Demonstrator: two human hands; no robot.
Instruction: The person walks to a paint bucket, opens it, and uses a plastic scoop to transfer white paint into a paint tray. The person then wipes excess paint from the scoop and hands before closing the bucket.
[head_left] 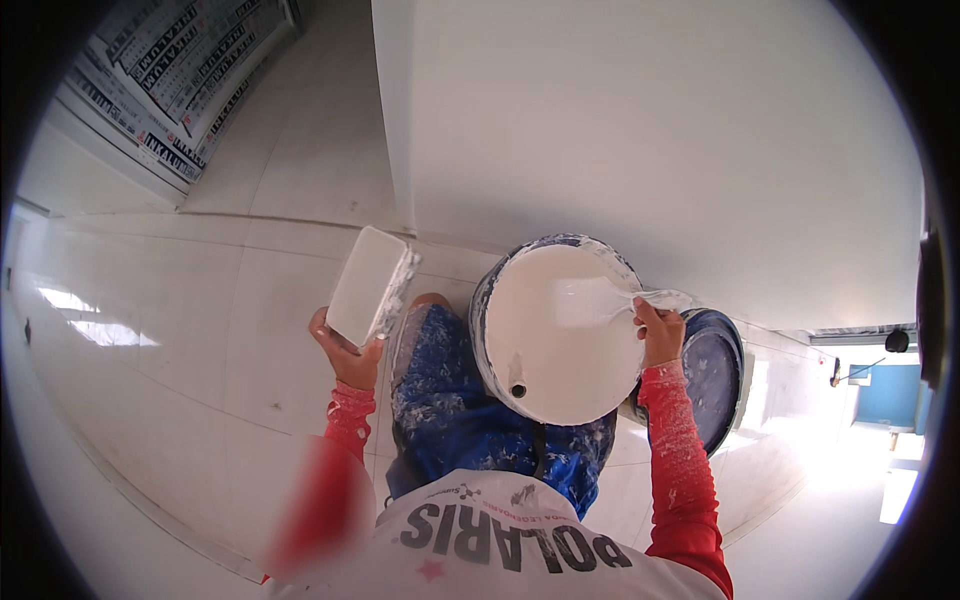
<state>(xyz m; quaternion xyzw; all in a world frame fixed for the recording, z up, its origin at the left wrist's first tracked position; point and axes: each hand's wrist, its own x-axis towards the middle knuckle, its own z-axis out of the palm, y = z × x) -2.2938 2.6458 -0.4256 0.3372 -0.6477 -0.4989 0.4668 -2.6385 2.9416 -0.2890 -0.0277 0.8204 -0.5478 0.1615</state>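
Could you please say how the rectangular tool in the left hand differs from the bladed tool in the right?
The rectangular tool is broader, while the bladed tool narrows to a handle. The rectangular tool is left of the bucket; the bladed tool is in or over its white contents. Both are white and smeared.

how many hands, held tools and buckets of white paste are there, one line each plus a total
Hands: 2 (left hand, right hand)
Held tools: 2 (white rectangular tool, white scraper)
Bucket of white paste: 1
Total: 5
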